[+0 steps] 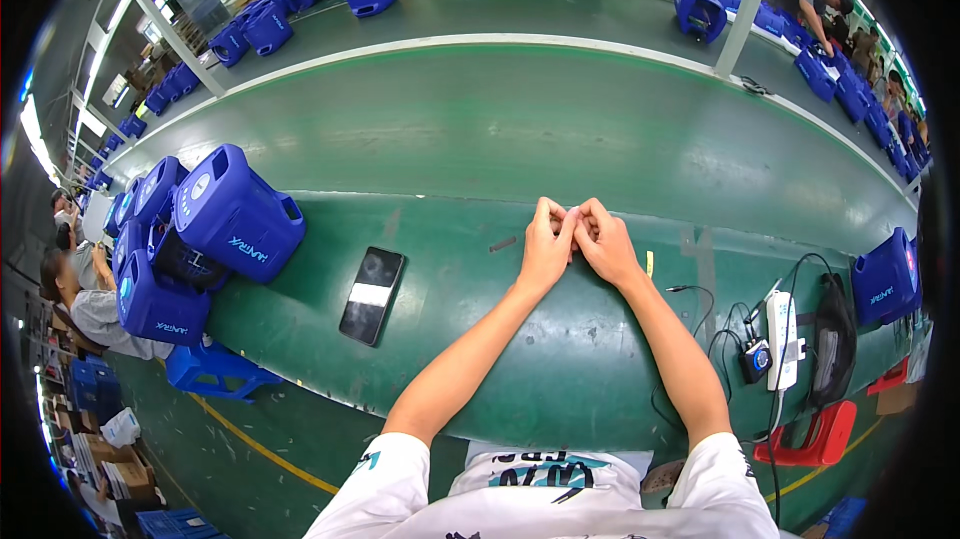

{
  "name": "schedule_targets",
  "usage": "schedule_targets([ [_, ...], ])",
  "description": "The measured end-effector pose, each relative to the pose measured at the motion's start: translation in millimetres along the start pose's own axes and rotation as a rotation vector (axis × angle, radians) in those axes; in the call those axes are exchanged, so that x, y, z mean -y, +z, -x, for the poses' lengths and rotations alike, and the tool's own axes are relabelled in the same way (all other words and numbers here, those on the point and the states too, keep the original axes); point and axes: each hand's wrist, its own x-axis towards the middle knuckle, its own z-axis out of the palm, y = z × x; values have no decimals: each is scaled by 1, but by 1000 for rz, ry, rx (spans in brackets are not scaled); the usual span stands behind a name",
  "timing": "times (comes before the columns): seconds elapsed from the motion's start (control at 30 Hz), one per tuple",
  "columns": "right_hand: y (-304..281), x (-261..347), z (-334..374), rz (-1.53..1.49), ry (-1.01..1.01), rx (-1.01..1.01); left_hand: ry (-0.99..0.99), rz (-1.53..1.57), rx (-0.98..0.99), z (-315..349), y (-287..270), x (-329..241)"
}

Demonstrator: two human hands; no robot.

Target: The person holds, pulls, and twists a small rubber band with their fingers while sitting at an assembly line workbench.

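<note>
Over the green workbench (470, 379), my left hand (547, 244) and my right hand (605, 244) meet at the fingertips. Both have their fingers curled and pinched together. Whatever lies between them, if anything, is too small or hidden to make out. A black smartphone (373, 296) lies flat on the bench to the left of my hands, its screen reflecting light. Just left of my left hand is a small dark strip (502, 245) on the bench top.
Blue plastic housings (235, 214) are piled at the left; another blue housing (887, 277) stands far right. Near it lie a white power strip (783, 339), cables and a black pouch (832, 339). Beyond a pale rail (480, 40), more housings line a conveyor. People sit at the left.
</note>
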Motion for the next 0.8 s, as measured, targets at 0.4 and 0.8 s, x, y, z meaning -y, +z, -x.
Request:
schedule_targets([
  [0.4, -1, -3, 1, 6, -3, -24, 21, -22, 40, -1, 2, 1],
  [0.8, 1, -8, 2, -7, -26, -18, 8, -58, 68, 1, -1, -4],
])
